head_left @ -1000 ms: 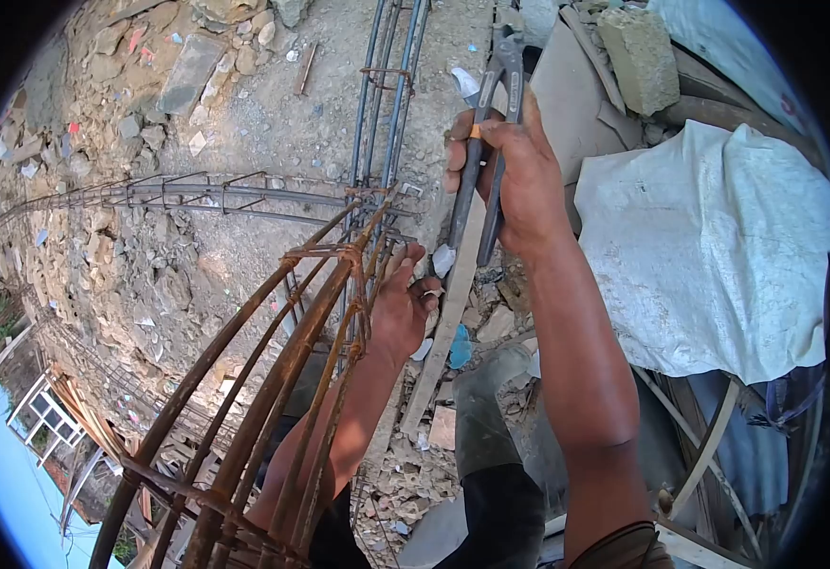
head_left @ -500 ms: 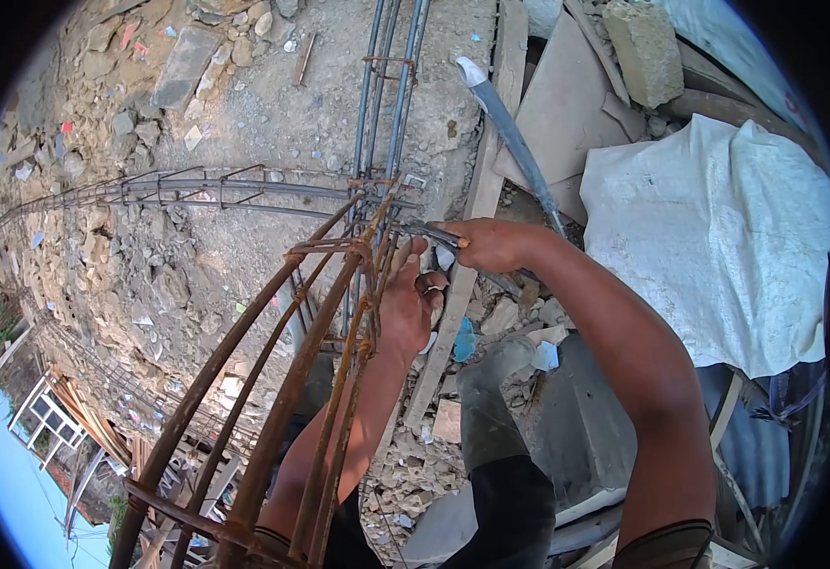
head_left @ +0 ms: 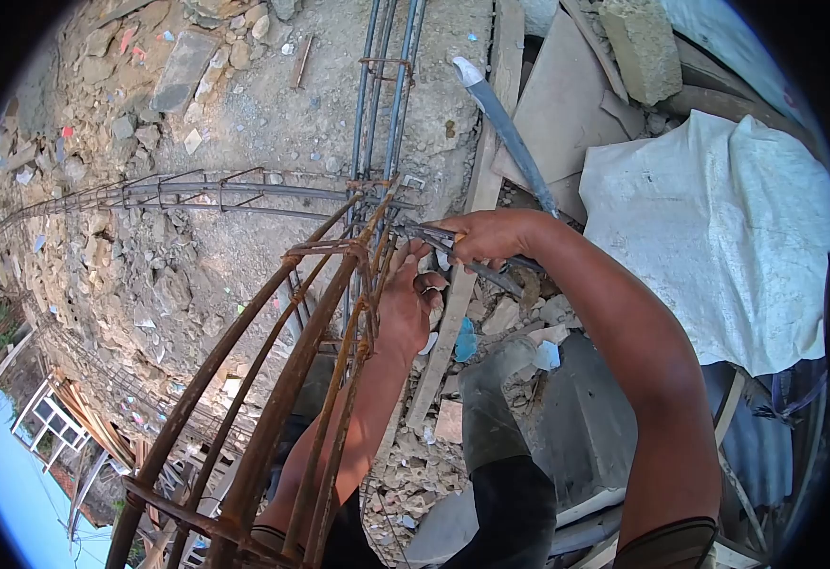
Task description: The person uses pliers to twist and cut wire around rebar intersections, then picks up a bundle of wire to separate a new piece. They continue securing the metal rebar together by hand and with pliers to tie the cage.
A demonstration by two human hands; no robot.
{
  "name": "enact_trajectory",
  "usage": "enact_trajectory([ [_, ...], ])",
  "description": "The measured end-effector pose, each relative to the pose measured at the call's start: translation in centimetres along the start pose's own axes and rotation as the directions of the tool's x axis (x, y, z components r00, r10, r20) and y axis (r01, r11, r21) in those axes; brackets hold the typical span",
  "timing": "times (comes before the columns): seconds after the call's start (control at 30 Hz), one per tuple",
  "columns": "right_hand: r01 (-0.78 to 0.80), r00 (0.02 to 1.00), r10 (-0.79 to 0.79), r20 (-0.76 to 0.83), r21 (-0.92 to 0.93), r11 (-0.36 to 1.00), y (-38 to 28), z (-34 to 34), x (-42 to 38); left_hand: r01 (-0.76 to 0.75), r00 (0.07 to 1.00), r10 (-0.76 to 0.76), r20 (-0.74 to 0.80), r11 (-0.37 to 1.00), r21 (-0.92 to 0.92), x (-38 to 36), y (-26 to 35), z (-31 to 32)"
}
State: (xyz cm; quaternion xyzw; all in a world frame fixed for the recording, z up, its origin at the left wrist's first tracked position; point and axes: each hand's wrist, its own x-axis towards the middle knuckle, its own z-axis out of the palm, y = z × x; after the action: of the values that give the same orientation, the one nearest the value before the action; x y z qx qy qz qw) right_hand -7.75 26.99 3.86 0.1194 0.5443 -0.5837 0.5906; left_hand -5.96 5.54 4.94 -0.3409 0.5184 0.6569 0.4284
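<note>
My right hand (head_left: 491,235) is closed on the handles of dark metal pincers (head_left: 420,229). Their jaws point left, at the joint where several steel bars cross; one handle sticks out below my fingers. Just under the jaws, my left hand (head_left: 405,308) reaches up beside the rusty upright rebar cage (head_left: 277,408). Its fingers are bent and the thumb stands apart from them, with no object visible between. Some fingertips lie close to the bars, partly hidden. Tied stirrups ring the grey horizontal bars (head_left: 373,114) running away from the joint.
Another rebar cage (head_left: 187,190) runs left over rubble. A long wooden plank (head_left: 481,180) lies beside the joint, with a grey pipe (head_left: 510,137) to its right. Farther right is a white sack (head_left: 709,237). My boot (head_left: 491,408) stands among broken stones.
My right hand has shifted slightly down, and the lower pincer handle now shows farther from the other one. My left hand stays almost in the same place by the bars.
</note>
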Motion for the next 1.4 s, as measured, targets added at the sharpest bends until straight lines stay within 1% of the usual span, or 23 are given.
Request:
enact_trajectory([
  [0.03, 0.004, 1.0, -0.004, -0.005, -0.003, 1.0, 0.3, 0.0, 0.0, -0.012, 1.0, 0.012, 0.0, 0.999, 0.045, -0.1, 0.1, -0.1],
  [0.13, 0.056, 0.998, -0.059, 0.012, 0.173, 0.983, 2.2, 0.6, 0.8, -0.043, 0.999, 0.046, -0.019, 0.985, 0.166, 0.0, -0.4, -0.5],
  [0.2, 0.07, 0.994, -0.093, 0.049, 0.36, 0.93, 3.1, 0.8, 1.6, -0.068, 0.996, 0.079, -0.033, 0.968, 0.242, 0.1, -0.9, -0.6],
  [0.27, 0.084, 0.993, -0.109, 0.04, 0.399, 0.913, 3.7, 0.9, 2.3, -0.229, 0.964, 0.266, -0.02, 0.865, 0.446, -0.1, -1.5, -0.7],
  [0.33, 0.088, 0.993, -0.114, 0.034, 0.434, 0.897, 4.4, 1.0, 3.0, -0.215, 0.968, 0.25, -0.02, 0.869, 0.445, 0.0, -1.3, -0.8],
  [0.5, 0.136, 0.99, -0.121, -0.072, 0.275, 0.952, 3.6, 1.5, 2.6, -0.25, 0.954, 0.295, -0.046, 0.873, 0.419, 0.2, -1.5, -0.9],
  [0.6, 0.119, 0.993, -0.119, -0.012, 0.168, 0.979, 3.0, 1.0, 2.5, -0.155, 0.98, 0.185, -0.071, 0.938, 0.309, 0.5, -1.6, -1.3],
  [0.73, 0.128, 0.992, -0.123, -0.036, 0.239, 0.962, 3.3, 1.4, 2.3, -0.153, 0.979, 0.176, -0.106, 0.968, 0.2, 0.8, -2.2, -1.2],
  [0.8, 0.131, 0.991, -0.121, -0.052, 0.348, 0.928, 3.1, 2.0, 1.9, -0.167, 0.977, 0.187, -0.101, 0.969, 0.181, 0.6, -2.1, -0.8],
  [0.87, 0.144, 0.99, -0.132, -0.058, 0.355, 0.924, 3.3, 2.5, 2.1, -0.233, 0.959, 0.253, -0.128, 0.96, 0.155, -0.2, -1.5, 0.4],
  [1.0, 0.168, 0.986, -0.154, -0.07, 0.285, 0.944, 3.0, 3.7, 1.9, -0.279, 0.95, 0.304, -0.073, 0.929, 0.245, 0.4, -2.4, 0.1],
  [1.03, 0.166, 0.986, -0.152, -0.069, 0.283, 0.945, 3.5, 4.3, 2.3, -0.266, 0.946, 0.304, -0.112, 0.926, 0.268, 0.6, -2.7, 0.4],
  [1.07, 0.227, 0.94, -0.223, -0.259, -0.012, 0.974, 4.5, 5.2, 3.3, -0.251, 0.941, 0.303, -0.148, 0.923, 0.293, 0.8, -2.9, 0.6],
  [1.1, 0.211, 0.849, -0.334, -0.41, -0.317, 0.925, 5.0, 5.7, 3.6, -0.255, 0.942, 0.304, -0.143, 0.923, 0.289, 1.0, -2.4, 1.3],
  [1.13, 0.091, 0.84, -0.265, -0.473, -0.36, 0.928, 3.6, 6.5, 2.2, -0.125, 0.969, 0.172, -0.179, 0.962, 0.244, 1.1, -1.9, 2.2],
  [1.17, 0.086, 0.838, -0.261, -0.478, -0.357, 0.93, 3.5, 7.8, 2.3, 0.012, 0.978, 0.031, -0.205, 0.979, 0.205, 1.4, -1.4, 2.8],
  [1.2, -0.015, 0.725, -0.321, -0.609, -0.481, 0.876, 3.6, 9.2, 2.7, 0.039, 0.984, -0.03, -0.175, 0.998, 0.046, 2.8, -1.8, 2.2],
  [1.23, -0.14, 0.596, -0.395, -0.699, -0.575, 0.806, 3.8, 10.3, 2.7, 0.044, 0.984, -0.036, -0.175, 0.998, 0.043, 3.5, -2.0, 2.0],
  [1.27, -0.148, 0.595, -0.391, -0.702, -0.574, 0.805, 4.1, 10.9, 2.3, 0.095, 0.991, -0.098, -0.095, 0.995, -0.039, 4.5, -2.1, 1.9],
  [1.3, -0.11, 0.521, -0.412, -0.747, -0.537, 0.836, 4.1, 11.0, 1.6, 0.148, 0.989, -0.15, -0.01, 0.983, -0.112, 5.3, -1.9, 2.0],
  [1.33, -0.063, 0.453, -0.419, -0.787, -0.497, 0.865, 4.0, 11.2, 0.9, 0.156, 0.987, -0.158, -0.012, 0.982, -0.109, 5.3, -2.0, 2.2],
  [1.37, -0.055, 0.459, -0.417, -0.785, -0.493, 0.868, 3.8, 10.9, -0.1, 0.117, 0.993, -0.118, -0.008, 0.992, -0.055, 5.0, -1.9, 2.1],
  [1.4, 0.015, 0.586, -0.195, -0.787, -0.23, 0.973, 3.4, 10.3, -1.7, 0.073, 0.997, -0.073, 0.001, 0.997, 0.002, 4.9, -1.7, 2.0],
])
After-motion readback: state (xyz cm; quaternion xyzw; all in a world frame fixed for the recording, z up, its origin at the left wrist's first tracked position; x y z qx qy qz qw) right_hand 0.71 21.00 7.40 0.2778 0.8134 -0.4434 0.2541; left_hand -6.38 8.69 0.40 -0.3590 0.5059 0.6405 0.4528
